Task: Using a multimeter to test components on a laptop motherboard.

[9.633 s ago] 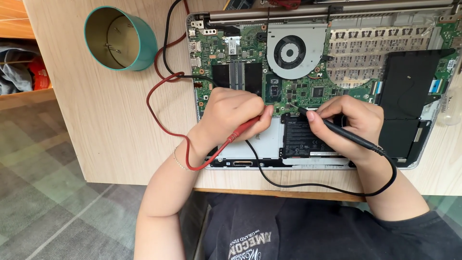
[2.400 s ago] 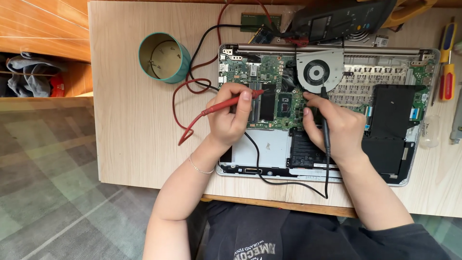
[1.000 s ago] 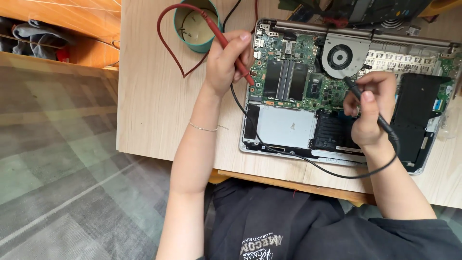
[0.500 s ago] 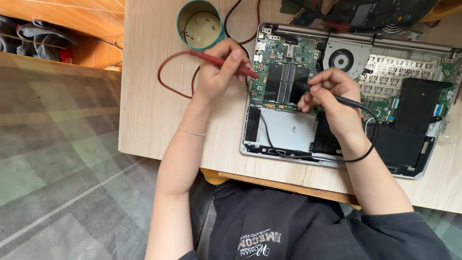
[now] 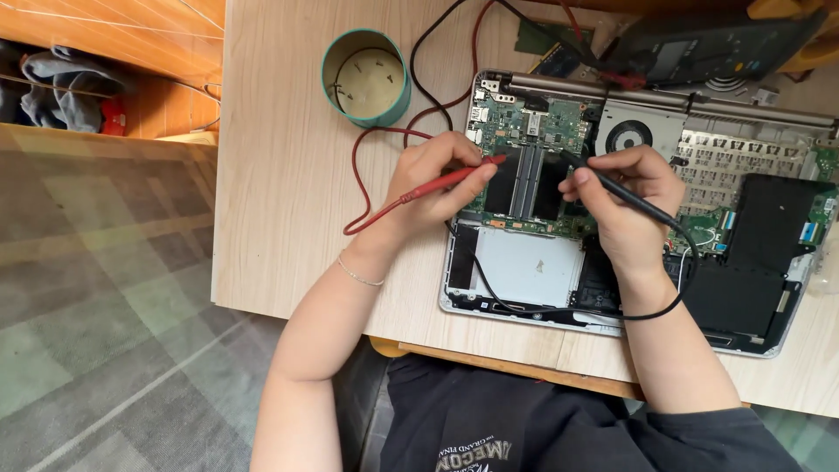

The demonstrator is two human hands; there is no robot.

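— What is changing on the left?

— The tin (image 5: 365,77) is sitting whole on the worktop (image 5: 280,218) now, where half a second ago its rim was cut off at the top. The left hand (image 5: 434,183) is gripping the red probe (image 5: 446,181), fingers closed on it, the tip now reaching the board (image 5: 524,131) by the memory slots.

— And to the right?

— The right hand (image 5: 625,205) is pinching the black probe (image 5: 616,188), fingers tight on it, its tip touching the board just right of the slots. The meter (image 5: 699,52) is showing more fully behind the laptop (image 5: 752,262).
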